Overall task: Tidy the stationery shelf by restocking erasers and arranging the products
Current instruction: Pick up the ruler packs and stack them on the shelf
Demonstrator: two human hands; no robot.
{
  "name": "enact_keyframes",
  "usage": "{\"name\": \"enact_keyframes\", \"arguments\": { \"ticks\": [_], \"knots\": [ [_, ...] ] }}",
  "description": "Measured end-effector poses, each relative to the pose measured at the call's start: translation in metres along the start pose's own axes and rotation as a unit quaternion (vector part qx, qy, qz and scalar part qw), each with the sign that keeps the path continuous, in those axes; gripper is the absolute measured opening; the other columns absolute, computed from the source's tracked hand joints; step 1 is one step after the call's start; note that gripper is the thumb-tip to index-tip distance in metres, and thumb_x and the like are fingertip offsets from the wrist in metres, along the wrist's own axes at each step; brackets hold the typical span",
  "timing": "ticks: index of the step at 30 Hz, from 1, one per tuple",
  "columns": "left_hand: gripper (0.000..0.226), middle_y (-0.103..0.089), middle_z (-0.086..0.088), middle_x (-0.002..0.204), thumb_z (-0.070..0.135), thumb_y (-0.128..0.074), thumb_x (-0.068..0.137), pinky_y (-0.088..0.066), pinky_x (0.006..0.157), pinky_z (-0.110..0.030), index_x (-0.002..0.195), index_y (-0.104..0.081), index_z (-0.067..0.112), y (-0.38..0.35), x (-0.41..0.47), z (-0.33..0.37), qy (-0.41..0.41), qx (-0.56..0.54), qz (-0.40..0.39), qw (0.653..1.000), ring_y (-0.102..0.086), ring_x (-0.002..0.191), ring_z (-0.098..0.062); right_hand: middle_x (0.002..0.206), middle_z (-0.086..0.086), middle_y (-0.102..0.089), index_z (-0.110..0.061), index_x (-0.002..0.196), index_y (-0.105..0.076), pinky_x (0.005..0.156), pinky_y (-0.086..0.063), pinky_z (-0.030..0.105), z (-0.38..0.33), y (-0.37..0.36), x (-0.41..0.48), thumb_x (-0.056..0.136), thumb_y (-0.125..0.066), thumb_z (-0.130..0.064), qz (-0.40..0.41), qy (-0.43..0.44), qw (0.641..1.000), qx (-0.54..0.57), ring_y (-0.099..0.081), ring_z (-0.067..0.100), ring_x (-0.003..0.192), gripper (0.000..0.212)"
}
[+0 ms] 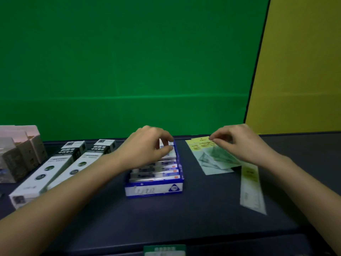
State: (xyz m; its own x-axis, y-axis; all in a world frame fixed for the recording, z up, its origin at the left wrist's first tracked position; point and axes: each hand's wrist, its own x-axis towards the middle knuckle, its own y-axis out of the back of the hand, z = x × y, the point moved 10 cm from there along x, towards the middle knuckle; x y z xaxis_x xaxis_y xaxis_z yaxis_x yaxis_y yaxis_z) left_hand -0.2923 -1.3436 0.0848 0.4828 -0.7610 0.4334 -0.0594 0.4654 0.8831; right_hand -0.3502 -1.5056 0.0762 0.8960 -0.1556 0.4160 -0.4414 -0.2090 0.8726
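While left hand (145,145) pinches one eraser (166,143), right hand (239,143) pinches one packet (202,140); two pen boxes (55,169).

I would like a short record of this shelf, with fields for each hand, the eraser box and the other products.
left hand: grips an eraser at the far end of the blue box
right hand: pinches the yellow top of the clear packs
blue box: holds rows of erasers
left side: two long white boxes
right front: one long clear pack
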Motion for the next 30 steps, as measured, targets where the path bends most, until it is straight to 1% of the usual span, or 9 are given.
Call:
{"name": "enact_keyframes", "arguments": {
  "ticks": [3,7,9,11,14,17,21,26,30],
  "knots": [
    [0.022,-0.064,0.005,0.080,0.027,-0.058,0.086,-0.051,0.072,-0.031,0.101,-0.069,0.016,-0.007,0.011,0.029,0.016,-0.019,0.012,1.000,-0.058,0.067,-0.014,0.094,-0.007,-0.068,-0.021,0.104,-0.070,0.075,-0.044,0.022,0.047,0.011,-0.011,0.089,-0.057,-0.025,-0.019,-0.041,0.999,0.005,-0.059,0.007,0.084,0.020],
    [0.024,-0.072,-0.002,0.095,0.030,-0.055,0.086,-0.044,0.070,-0.026,0.099,-0.069,0.015,-0.037,0.025,0.060,0.046,-0.011,-0.007,0.999,-0.058,0.075,-0.016,0.092,-0.005,-0.068,-0.024,0.099,-0.069,0.079,-0.050,0.032,0.098,0.013,-0.028,0.088,-0.057,-0.029,-0.041,-0.078,0.996,0.001,-0.062,0.015,0.090,0.017],
    [0.026,-0.072,-0.003,0.098,0.032,-0.054,0.087,-0.040,0.070,-0.024,0.101,-0.067,0.014,-0.059,0.031,0.068,0.074,0.004,-0.026,0.997,-0.059,0.082,-0.018,0.086,-0.009,-0.064,-0.025,0.096,-0.069,0.080,-0.048,0.032,0.117,0.014,-0.035,0.087,-0.057,-0.030,-0.044,-0.092,0.995,0.010,-0.063,0.017,0.092,0.016],
    [0.031,-0.069,-0.007,0.105,0.036,-0.052,0.088,-0.043,0.076,-0.028,0.104,-0.064,0.012,-0.080,0.037,0.067,0.122,0.015,-0.048,0.991,-0.060,0.094,-0.024,0.084,-0.010,-0.060,-0.025,0.094,-0.067,0.078,-0.044,0.028,0.133,0.013,-0.040,0.086,-0.056,-0.033,-0.056,-0.113,0.992,0.010,-0.061,0.017,0.094,0.015],
    [0.043,-0.061,-0.017,0.117,0.042,-0.044,0.090,-0.046,0.088,-0.039,0.113,-0.056,0.008,-0.105,0.040,0.058,0.205,0.050,-0.088,0.973,-0.055,0.107,-0.035,0.091,-0.008,-0.061,-0.025,0.095,-0.063,0.078,-0.042,0.027,0.149,0.000,-0.047,0.084,-0.056,-0.043,-0.098,-0.147,0.984,0.019,-0.059,0.017,0.096,0.022],
    [0.051,-0.057,-0.021,0.120,0.044,-0.036,0.094,-0.043,0.086,-0.039,0.118,-0.048,0.002,-0.119,0.045,0.055,0.254,0.075,-0.114,0.958,-0.051,0.111,-0.035,0.096,-0.009,-0.061,-0.025,0.105,-0.058,0.083,-0.047,0.032,0.146,-0.012,-0.051,0.083,-0.055,-0.050,-0.118,-0.137,0.983,0.032,-0.059,0.018,0.100,0.034],
    [0.072,-0.049,-0.024,0.131,0.058,-0.029,0.090,-0.039,0.098,-0.043,0.130,-0.037,-0.002,-0.133,0.058,0.047,0.301,0.065,-0.121,0.944,-0.041,0.125,-0.036,0.118,-0.004,-0.061,-0.024,0.119,-0.048,0.088,-0.049,0.040,0.131,-0.020,-0.050,0.080,-0.049,-0.062,-0.130,-0.121,0.984,0.005,-0.057,0.023,0.109,0.054],
    [0.103,-0.046,-0.019,0.135,0.080,-0.044,0.067,-0.039,0.098,-0.044,0.134,-0.030,0.003,-0.147,0.068,0.035,0.366,0.035,-0.115,0.923,-0.033,0.131,-0.033,0.123,0.006,-0.056,-0.020,0.128,-0.039,0.077,-0.041,0.036,0.119,-0.028,-0.048,0.069,-0.044,-0.079,-0.148,-0.118,0.979,-0.071,-0.052,0.025,0.115,0.083],
    [0.111,-0.035,-0.022,0.145,0.069,-0.059,0.067,-0.031,0.107,-0.044,0.142,-0.013,0.002,-0.155,0.072,0.034,0.373,-0.031,-0.141,0.916,-0.018,0.140,-0.034,0.129,0.008,-0.048,-0.024,0.134,-0.033,0.081,-0.040,0.036,0.121,-0.035,-0.050,0.071,-0.053,-0.071,-0.188,-0.126,0.973,-0.047,-0.045,0.024,0.121,0.082]
  ]
}}
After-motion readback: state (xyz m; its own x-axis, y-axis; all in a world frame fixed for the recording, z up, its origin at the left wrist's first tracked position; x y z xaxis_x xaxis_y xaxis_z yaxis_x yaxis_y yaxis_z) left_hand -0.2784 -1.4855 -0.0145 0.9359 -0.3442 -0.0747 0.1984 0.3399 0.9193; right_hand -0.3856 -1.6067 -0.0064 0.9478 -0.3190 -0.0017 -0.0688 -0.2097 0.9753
